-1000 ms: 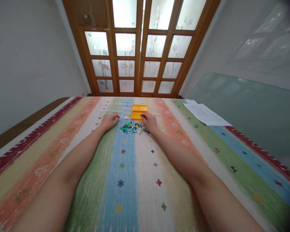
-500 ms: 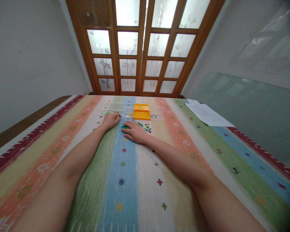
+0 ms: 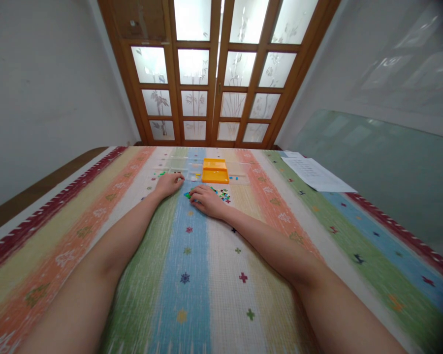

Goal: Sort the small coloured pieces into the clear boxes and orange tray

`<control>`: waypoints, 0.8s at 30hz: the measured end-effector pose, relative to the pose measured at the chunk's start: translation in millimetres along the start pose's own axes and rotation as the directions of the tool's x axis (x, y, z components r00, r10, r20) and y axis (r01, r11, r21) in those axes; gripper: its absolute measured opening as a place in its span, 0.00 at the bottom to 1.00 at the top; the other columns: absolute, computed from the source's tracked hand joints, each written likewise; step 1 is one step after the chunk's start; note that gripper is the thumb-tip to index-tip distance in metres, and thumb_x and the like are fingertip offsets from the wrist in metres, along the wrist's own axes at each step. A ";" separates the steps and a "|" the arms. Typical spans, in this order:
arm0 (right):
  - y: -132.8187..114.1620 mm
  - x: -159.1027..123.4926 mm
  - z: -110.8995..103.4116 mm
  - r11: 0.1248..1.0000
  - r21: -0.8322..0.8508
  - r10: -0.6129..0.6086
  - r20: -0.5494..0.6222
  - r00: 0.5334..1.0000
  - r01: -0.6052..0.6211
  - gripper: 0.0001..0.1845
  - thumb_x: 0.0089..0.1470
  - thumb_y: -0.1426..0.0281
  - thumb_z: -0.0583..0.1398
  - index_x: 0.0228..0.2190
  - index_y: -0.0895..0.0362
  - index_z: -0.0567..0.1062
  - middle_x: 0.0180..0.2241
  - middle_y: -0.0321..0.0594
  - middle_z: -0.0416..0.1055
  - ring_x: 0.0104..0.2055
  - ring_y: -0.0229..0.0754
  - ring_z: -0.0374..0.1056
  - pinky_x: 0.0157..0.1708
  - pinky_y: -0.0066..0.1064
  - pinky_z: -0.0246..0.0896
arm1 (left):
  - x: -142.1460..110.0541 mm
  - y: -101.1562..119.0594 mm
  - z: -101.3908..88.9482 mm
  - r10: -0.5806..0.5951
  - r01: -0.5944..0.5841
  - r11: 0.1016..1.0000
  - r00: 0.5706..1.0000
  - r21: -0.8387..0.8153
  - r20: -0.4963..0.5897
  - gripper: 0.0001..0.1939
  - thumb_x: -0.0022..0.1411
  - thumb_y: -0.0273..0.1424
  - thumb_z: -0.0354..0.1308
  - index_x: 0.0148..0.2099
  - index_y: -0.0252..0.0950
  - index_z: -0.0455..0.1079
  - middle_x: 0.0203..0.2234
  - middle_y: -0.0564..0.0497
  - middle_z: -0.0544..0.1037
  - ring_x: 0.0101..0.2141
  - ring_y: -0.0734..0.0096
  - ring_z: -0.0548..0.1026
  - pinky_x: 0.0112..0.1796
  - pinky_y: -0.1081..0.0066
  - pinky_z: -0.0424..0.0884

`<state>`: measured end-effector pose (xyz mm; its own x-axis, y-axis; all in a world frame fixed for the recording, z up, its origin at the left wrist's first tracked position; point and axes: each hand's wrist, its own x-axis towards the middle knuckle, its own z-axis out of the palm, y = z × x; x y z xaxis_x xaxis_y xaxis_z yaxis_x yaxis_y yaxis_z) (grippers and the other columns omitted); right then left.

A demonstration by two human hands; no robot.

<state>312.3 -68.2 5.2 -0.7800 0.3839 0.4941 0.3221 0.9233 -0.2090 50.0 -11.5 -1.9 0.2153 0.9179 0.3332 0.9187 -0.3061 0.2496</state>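
Note:
My right hand [image 3: 207, 201] rests on the cloth with its fingers bent and drawn together at small green and blue pieces [image 3: 187, 195]. What its fingertips hold, if anything, is hidden. More small mixed-colour pieces [image 3: 223, 193] lie loose just beyond that hand. My left hand [image 3: 169, 184] is closed in a pinch at the near edge of a clear plastic tray [image 3: 243, 180]; whatever is in its fingers is too small to make out. An open yellow box [image 3: 215, 180] stands between the tray's two sides. Green bits [image 3: 162, 173] lie by the left hand, and yellow bits [image 3: 198, 175] beside the box.
Small blue pieces [image 3: 233, 178] sit right of the yellow box. A striped patterned cloth [image 3: 227, 295] covers the table. White printed sheets [image 3: 315, 174] lie at the right, near a glass panel [image 3: 391, 177]. Wooden doors with frosted panes [image 3: 229, 105] stand behind the table.
My right hand's fingers have drawn in from a wider spread, exposing more of the green pieces at their tips. My left hand stays in nearly the same place and pose.

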 end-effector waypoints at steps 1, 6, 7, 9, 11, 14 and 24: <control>2.3 0.1 -0.6 1.000 0.008 0.024 -0.020 1.000 -0.024 0.06 0.67 0.71 0.61 0.41 0.54 0.79 0.47 0.44 0.77 0.53 0.47 0.68 0.55 0.40 0.60 | -0.1 0.6 -0.5 -0.003 0.003 1.000 1.000 -0.001 0.002 0.19 0.68 0.42 0.53 0.49 0.41 0.83 0.33 0.48 0.83 0.34 0.61 0.78 0.37 0.68 0.68; 27.7 -2.5 -12.1 0.945 0.082 0.328 -0.185 0.926 -0.318 0.05 0.64 0.71 0.61 0.39 0.55 0.78 0.37 0.41 0.78 0.41 0.44 0.70 0.45 0.34 0.61 | -0.3 2.0 -2.2 -0.003 0.003 1.000 1.000 -0.004 0.014 0.19 0.68 0.43 0.54 0.49 0.41 0.82 0.32 0.48 0.82 0.34 0.61 0.78 0.36 0.68 0.68; 35.2 -4.2 -16.0 0.923 0.106 0.385 -0.205 0.900 -0.370 0.05 0.63 0.71 0.60 0.38 0.55 0.78 0.37 0.41 0.78 0.39 0.43 0.70 0.43 0.33 0.61 | -0.3 1.9 -2.2 -0.005 0.005 1.000 1.000 -0.005 0.016 0.19 0.68 0.43 0.54 0.49 0.41 0.82 0.32 0.48 0.82 0.34 0.60 0.78 0.36 0.68 0.68; 51.3 -8.7 -24.4 0.879 0.152 0.476 -0.243 0.845 -0.451 0.05 0.61 0.72 0.60 0.36 0.55 0.78 0.35 0.39 0.77 0.37 0.42 0.70 0.40 0.31 0.61 | -0.4 1.2 -1.9 -0.007 0.007 1.000 1.000 -0.011 0.018 0.19 0.67 0.42 0.54 0.48 0.41 0.82 0.33 0.48 0.82 0.34 0.61 0.78 0.36 0.68 0.67; 67.1 -14.3 -32.8 0.837 0.204 0.547 -0.296 0.783 -0.508 0.06 0.59 0.71 0.59 0.35 0.55 0.77 0.34 0.39 0.78 0.36 0.42 0.70 0.40 0.31 0.62 | -0.5 0.4 -1.3 -0.002 0.002 1.000 1.000 -0.017 0.017 0.19 0.67 0.42 0.54 0.48 0.41 0.82 0.33 0.48 0.82 0.34 0.61 0.78 0.36 0.68 0.67; 87.5 -23.0 -43.3 0.788 0.260 0.616 -0.358 0.702 -0.558 0.07 0.57 0.70 0.58 0.34 0.55 0.78 0.33 0.38 0.77 0.35 0.42 0.71 0.40 0.32 0.63 | -0.6 -0.6 -0.3 0.004 -0.004 1.000 1.000 -0.016 0.022 0.19 0.68 0.43 0.54 0.49 0.41 0.82 0.33 0.48 0.82 0.34 0.62 0.77 0.36 0.68 0.67; 117.7 -38.2 -46.1 0.726 0.257 0.679 -0.414 0.606 -0.638 0.11 0.56 0.68 0.58 0.36 0.55 0.80 0.35 0.40 0.80 0.37 0.44 0.73 0.41 0.34 0.65 | -2.0 2.9 -1.3 0.018 -0.017 1.000 0.999 -0.020 0.040 0.19 0.68 0.44 0.53 0.48 0.42 0.82 0.32 0.49 0.82 0.33 0.62 0.77 0.35 0.68 0.65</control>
<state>404.7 26.0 0.6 -0.0318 0.8615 0.5068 0.5933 0.4243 -0.6841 51.8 -14.5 -0.6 0.2451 0.9216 0.3011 0.9080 -0.3271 0.2618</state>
